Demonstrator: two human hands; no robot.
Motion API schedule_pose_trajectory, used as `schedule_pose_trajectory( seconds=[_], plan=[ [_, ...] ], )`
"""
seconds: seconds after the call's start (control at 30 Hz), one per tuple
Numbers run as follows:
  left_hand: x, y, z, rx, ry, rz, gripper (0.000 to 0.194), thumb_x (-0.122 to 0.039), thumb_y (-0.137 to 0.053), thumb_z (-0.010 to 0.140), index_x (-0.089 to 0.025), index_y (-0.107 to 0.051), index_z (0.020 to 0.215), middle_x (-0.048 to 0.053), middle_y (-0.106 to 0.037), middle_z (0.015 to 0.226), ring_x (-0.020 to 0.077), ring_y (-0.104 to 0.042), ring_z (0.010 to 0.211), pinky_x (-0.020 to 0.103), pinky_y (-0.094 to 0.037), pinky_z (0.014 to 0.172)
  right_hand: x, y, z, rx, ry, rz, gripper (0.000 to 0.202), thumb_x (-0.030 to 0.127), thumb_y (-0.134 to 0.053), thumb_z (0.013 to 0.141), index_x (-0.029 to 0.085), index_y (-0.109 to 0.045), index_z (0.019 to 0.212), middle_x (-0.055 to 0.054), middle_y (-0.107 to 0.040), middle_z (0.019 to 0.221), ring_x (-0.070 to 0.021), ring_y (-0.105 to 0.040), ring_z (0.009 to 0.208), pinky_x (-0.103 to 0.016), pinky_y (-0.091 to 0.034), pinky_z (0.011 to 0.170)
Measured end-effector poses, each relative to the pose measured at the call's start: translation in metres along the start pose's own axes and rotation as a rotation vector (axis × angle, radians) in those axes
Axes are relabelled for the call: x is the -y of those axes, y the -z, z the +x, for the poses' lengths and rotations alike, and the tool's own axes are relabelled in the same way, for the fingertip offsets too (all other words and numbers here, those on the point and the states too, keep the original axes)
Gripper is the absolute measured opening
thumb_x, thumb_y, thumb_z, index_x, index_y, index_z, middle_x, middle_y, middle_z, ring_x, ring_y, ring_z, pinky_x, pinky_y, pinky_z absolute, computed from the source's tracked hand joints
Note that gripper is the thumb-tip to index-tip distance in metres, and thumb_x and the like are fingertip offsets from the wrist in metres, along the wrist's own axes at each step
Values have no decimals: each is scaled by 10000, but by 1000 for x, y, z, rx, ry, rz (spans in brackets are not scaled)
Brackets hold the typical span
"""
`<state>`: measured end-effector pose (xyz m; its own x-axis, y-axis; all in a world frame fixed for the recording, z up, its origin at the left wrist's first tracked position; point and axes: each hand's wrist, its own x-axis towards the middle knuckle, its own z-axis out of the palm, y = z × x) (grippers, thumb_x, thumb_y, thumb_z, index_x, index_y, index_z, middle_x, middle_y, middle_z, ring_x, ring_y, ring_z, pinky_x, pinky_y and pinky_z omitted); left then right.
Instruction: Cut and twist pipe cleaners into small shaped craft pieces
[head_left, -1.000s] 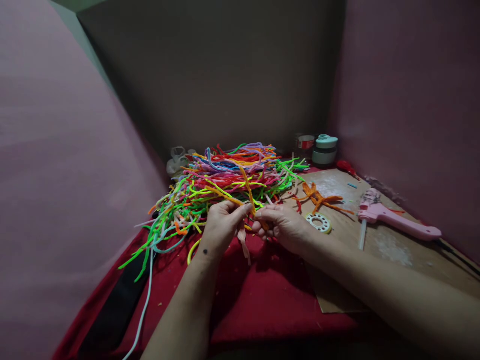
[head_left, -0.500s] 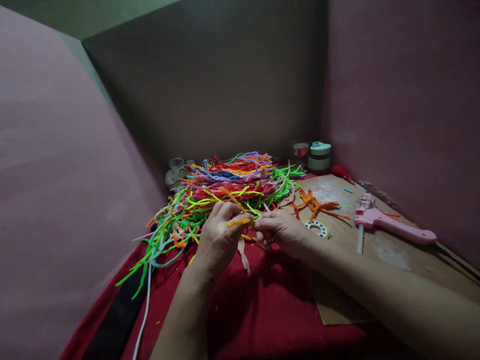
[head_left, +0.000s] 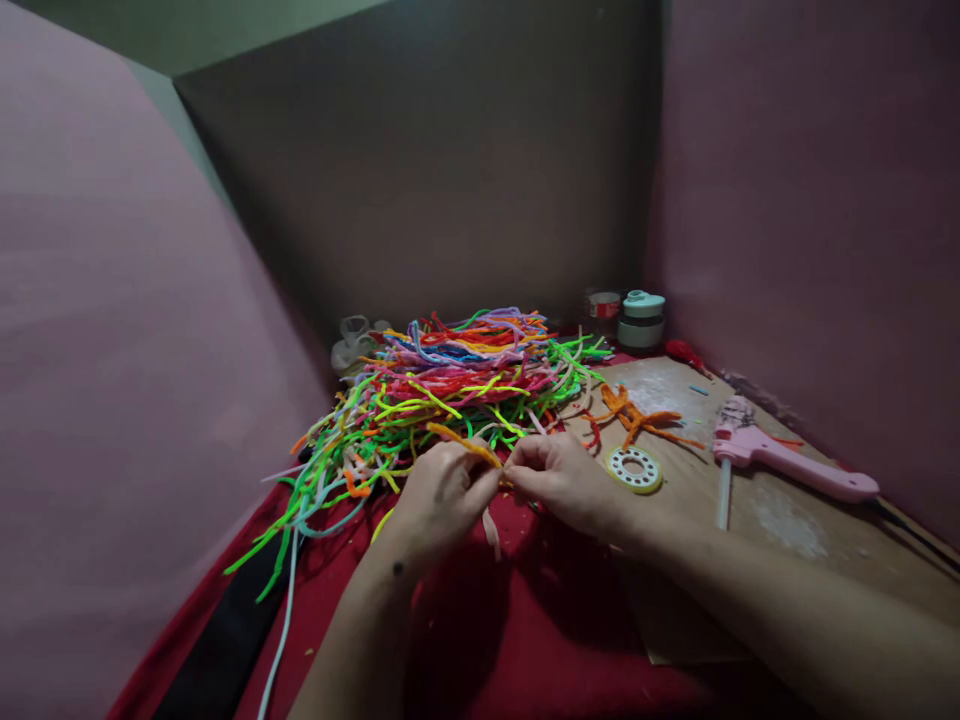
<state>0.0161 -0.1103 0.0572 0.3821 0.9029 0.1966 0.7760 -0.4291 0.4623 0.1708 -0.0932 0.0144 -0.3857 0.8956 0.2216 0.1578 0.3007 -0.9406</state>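
Red label (head_left: 604,299): on the clear container (head_left: 601,318) right of center, way too tiny to read
Readable text: none, tbh

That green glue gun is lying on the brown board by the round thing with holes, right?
Not green: the head view shows a pink glue gun. It does lie on the brown board, by the round thing with holes.
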Motion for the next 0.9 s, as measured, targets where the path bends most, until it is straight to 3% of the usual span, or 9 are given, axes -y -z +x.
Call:
schedule_pose_trajectory(
  seconds=[0.1, 0.17, 0.3, 0.43, 0.5, 0.6, 0.73, 0.8, 0.9],
  plan=[
    [1, -1, 3, 47, 241, -511, 127, -219, -537, 709, -138, -596, 632, -19, -516, 555, 90, -431, 525, 218, -314, 524, 3, -1, -8, -139, 264, -313, 138, 146, -483, 751, 139, -582, 655, -19, -574, 596, -106, -494, 562, -228, -361, 545],
    [3, -3, 5, 51, 307, -778, 97, -195, -568, 661, -124, -583, 597, -36, -471, 500, 66, -384, 473, 205, -287, 490, 4, -1, -11, -213, 411, -427, 131, 126, -481, 760, 133, -580, 675, -34, -577, 618, -114, -502, 579, -237, -365, 565],
    [9, -12, 7, 104, 343, -1111, 144, -179, -573, 635, -117, -532, 511, -30, -440, 446, 60, -363, 426, 216, -278, 467, 3, -1, -13, -318, 655, -533, 113, 110, -481, 773, 130, -566, 701, -51, -565, 618, -128, -494, 584, -252, -370, 575],
    [11, -15, 7, 182, 329, -1327, 180, -201, -560, 649, -121, -512, 495, -26, -426, 433, 62, -361, 405, 221, -284, 454, 3, -2, -14, -360, 767, -549, 107, 113, -479, 782, 141, -552, 708, -48, -552, 614, -137, -475, 599, -269, -379, 599],
    [10, -11, 5, 139, 306, -1246, 187, -213, -582, 672, -114, -532, 521, -18, -458, 454, 64, -395, 424, 216, -305, 467, 5, -2, -15, -359, 733, -477, 114, 118, -475, 787, 149, -547, 704, -36, -548, 618, -128, -472, 596, -267, -381, 603],
    [7, 1, 1, -43, 272, -1047, 155, -261, -626, 703, -123, -588, 642, -16, -521, 538, 67, -448, 478, 203, -345, 501, 11, -1, -14, -292, 484, -199, 110, 166, -489, 793, 158, -551, 703, -14, -547, 616, -113, -482, 582, -253, -386, 578],
    [2, 9, -3, -294, 8, -761, 101, -240, -666, 690, -162, -657, 754, 17, -588, 739, 122, -542, 686, 231, -417, 629, 19, 2, -10, -133, 118, 318, 143, 270, -543, 772, 157, -542, 685, 11, -554, 587, -90, -494, 532, -239, -397, 541],
    [1, 8, -4, -309, -143, -618, 98, -231, -646, 718, -186, -677, 800, 36, -579, 832, 150, -544, 790, 252, -426, 691, 22, 4, -8, -82, 41, 467, 168, 285, -587, 737, 151, -537, 650, 16, -557, 552, -81, -493, 503, -240, -401, 541],
    [2, 6, -5, -297, -230, -436, 93, -246, -611, 756, -204, -675, 809, 45, -540, 866, 157, -519, 815, 261, -422, 699, 22, 5, -7, -19, -12, 559, 191, 293, -641, 689, 139, -548, 625, 9, -570, 515, -78, -496, 474, -239, -397, 527]
  ],
)
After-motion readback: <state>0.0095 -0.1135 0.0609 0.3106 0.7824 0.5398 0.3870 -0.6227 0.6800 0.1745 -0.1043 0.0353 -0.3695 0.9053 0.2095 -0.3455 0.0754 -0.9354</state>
